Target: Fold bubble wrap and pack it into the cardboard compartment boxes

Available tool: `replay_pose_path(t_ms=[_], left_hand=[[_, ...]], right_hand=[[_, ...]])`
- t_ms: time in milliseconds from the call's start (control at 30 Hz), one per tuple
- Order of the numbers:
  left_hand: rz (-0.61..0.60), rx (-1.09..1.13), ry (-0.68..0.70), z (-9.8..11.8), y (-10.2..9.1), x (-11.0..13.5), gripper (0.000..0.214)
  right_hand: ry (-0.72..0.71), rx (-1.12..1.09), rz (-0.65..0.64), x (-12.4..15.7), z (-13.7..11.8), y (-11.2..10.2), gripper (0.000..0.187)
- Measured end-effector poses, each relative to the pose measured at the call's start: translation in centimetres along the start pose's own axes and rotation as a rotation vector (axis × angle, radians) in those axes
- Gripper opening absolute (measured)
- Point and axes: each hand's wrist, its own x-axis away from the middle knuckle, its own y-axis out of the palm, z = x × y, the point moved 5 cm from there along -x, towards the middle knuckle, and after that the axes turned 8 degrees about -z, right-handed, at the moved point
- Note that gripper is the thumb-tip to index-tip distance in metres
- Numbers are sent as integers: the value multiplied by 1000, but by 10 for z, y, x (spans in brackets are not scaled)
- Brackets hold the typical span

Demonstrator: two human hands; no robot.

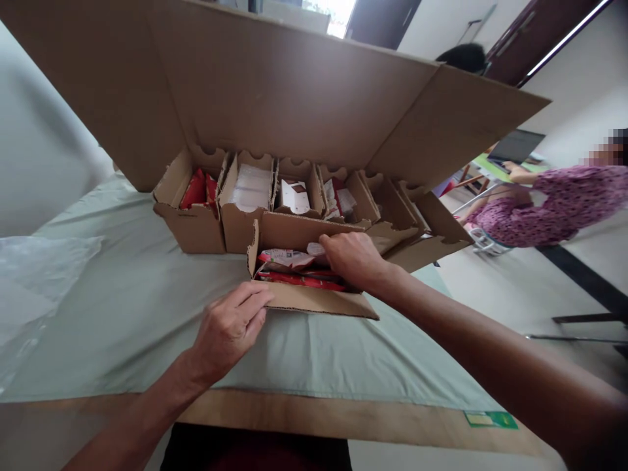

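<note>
A small open cardboard box (318,299) lies in front of me, with red and white printed packets (287,258) inside. My left hand (230,327) is closed on its front left corner, fingers on the cardboard edge. Over the right part of the opening, my right hand (354,258) has its fingers curled down onto a packet; the fingertips are partly hidden. A whitish, clear-looking plastic piece (315,249) shows beside those fingers.
Behind stands a row of several cardboard bins (199,229) holding red packets, clear plastic and white pieces. A tall cardboard panel (294,98) rises behind them. Clear plastic wrap (39,288) lies left on the green cloth (147,314). A person (554,196) sits at right near a laptop (517,145).
</note>
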Motion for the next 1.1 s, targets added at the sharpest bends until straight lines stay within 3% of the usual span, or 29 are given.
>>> replay_pose_path(t_ms=[233,400,567,733,833,933,1000,1100], left_hand=[[-6,-22,28,1,-1,-1,31],[0,-54,33,1,0,0,31],[18,-79,38,0,0,-4,29],[71,-27,-26,-3,0,-14,26],[140,51,-95,-4,-4,-10,33],[251,106,-193,-8,-13,6,41],[326,140,-278,-15,-17,17,45],[365,246,-399,-30,-12,21,63]], right_hand=[[-61,84,-44,-2,-7,8,28],[-53,29,-120,-10,-5,12,27],[-61,-15,-99,-14,-1,19,26],[-68,-44,-98,-2,-3,7,23],[-42,-50,23,19,13,-17,22],[15,-137,215,59,41,-35,23],[39,-250,333,90,55,-34,23],[23,-463,471,127,60,-12,22]])
